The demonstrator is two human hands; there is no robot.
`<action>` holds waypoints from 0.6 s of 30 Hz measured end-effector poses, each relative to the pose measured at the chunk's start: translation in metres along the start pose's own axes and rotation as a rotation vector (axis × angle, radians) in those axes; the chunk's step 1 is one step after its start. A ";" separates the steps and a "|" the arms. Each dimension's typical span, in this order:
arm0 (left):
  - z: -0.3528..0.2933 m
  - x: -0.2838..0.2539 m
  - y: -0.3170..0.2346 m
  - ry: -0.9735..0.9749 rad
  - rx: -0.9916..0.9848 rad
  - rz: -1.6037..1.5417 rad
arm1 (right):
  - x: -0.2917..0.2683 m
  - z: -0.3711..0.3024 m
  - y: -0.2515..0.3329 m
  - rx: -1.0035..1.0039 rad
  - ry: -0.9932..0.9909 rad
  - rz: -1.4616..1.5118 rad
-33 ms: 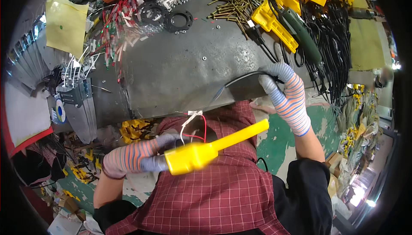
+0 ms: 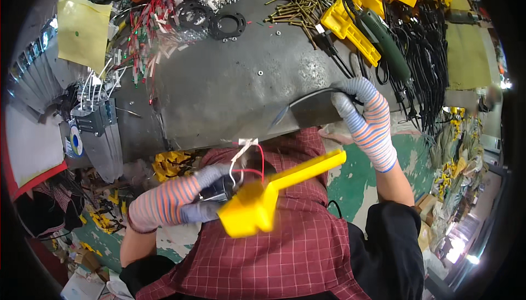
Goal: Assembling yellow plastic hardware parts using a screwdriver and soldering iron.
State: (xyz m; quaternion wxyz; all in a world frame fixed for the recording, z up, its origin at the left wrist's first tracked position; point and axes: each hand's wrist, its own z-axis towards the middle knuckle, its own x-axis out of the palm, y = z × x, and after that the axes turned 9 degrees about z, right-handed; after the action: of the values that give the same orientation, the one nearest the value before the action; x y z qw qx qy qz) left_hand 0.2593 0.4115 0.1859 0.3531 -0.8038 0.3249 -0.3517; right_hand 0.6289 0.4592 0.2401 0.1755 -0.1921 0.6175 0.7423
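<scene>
My left hand (image 2: 178, 198), in a striped knit glove, is closed round the wide end of a yellow plastic housing (image 2: 249, 212) with a long straight handle. The housing is held tilted above my apron, its handle pointing right, and is slightly blurred. A dark part (image 2: 217, 190) shows between my glove and the housing. Red and white wires (image 2: 241, 157) rise from there to a small white sleeve. My right hand (image 2: 366, 122), gloved alike, pinches a black cable (image 2: 315, 95) over the bench's near edge. The cable's thin split ends point left and down, apart from the housing.
On the metal bench (image 2: 219, 97) lie brass screws (image 2: 293, 7), red-and-white wired parts (image 2: 150, 37) and a black ring (image 2: 227, 26). A green electric screwdriver (image 2: 386, 48) rests by yellow housings and black cables (image 2: 427, 53) on the right. Metal boxes (image 2: 96, 116) stand left.
The yellow housing has turned in my left hand, its wide end dropping slightly and showing another side. More of the dark part is visible. My right hand and the cable have hardly moved.
</scene>
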 end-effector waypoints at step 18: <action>0.029 -0.036 -0.064 -1.019 0.319 1.510 | 0.033 0.025 -0.039 -0.296 -0.071 -0.516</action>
State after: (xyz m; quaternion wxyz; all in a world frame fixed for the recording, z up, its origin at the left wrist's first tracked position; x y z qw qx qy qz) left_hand 0.2807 0.4837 0.2101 0.6955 -0.3782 0.5159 0.3274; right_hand 0.6179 0.4916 0.1941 0.3500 -0.3402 0.4269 0.7613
